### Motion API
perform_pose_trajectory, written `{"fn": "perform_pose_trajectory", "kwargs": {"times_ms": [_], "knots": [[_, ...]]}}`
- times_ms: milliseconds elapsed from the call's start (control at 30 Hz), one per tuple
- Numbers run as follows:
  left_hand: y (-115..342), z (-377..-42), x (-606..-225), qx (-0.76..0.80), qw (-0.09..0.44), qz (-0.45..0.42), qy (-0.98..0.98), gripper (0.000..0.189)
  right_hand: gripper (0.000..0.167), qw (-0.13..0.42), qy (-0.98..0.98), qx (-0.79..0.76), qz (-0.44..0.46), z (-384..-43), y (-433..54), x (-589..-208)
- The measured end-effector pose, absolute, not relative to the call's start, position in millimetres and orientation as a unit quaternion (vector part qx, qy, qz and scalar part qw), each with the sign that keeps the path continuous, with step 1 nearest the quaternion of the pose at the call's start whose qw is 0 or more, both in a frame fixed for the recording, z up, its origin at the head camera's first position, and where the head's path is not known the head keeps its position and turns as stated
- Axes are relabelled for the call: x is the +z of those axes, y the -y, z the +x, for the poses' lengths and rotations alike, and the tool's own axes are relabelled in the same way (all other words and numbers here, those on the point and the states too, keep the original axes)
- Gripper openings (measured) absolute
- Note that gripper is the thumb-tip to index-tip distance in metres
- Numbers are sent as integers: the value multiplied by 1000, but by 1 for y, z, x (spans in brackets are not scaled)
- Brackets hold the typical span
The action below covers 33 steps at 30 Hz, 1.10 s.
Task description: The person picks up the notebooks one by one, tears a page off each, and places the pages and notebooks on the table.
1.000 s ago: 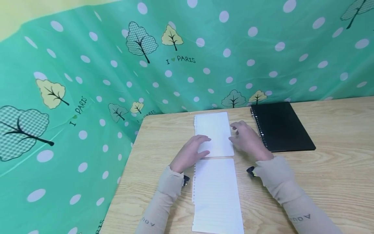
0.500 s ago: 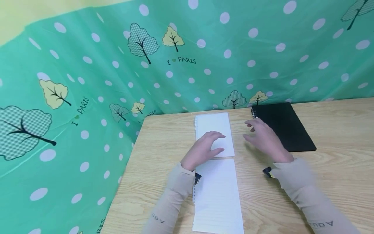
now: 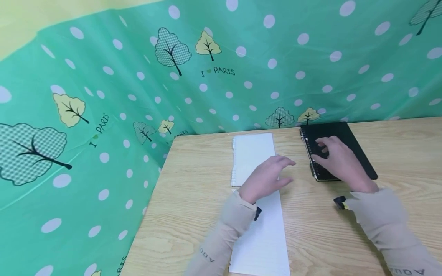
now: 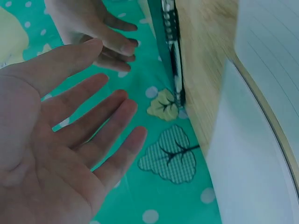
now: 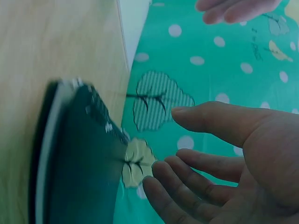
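A black ring-bound notebook [image 3: 345,140] lies closed at the back right of the table, its rings along the left edge. Over it hovers my right hand [image 3: 340,159], fingers loosely bent and holding nothing; the right wrist view shows a gap between that hand and the cover. My left hand [image 3: 266,177] is in the air above the right edge of the white sheets, fingers spread, palm bare in the left wrist view. Below it are an upper white sheet [image 3: 250,153] with a perforated left edge and a lower lined sheet [image 3: 260,245], partly hidden by my left forearm.
The wooden table [image 3: 186,184] runs back to a green dotted cloth [image 3: 224,76] printed with trees. A strip of bare wood separates the sheets from the notebook. Small dark wrist devices sit at both cuffs.
Both hands have moved right, away from the upper sheet. The right hand has gone from beside that sheet to over the notebook, the left from its left side past its right edge.
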State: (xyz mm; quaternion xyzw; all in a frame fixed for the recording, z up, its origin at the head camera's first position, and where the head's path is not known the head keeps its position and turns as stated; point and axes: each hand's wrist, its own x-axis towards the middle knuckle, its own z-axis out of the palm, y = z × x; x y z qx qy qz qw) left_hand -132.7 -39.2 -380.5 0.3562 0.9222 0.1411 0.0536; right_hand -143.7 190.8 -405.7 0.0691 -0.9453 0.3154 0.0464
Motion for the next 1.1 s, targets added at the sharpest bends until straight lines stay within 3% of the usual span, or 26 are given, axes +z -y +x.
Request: {"fn": "perform_pose_trajectory", "kwargs": {"times_ms": [1100], "knots": [[-62, -122, -409, 1, 34, 351, -936, 40, 76, -43, 954, 293, -39, -154, -276, -417]]}}
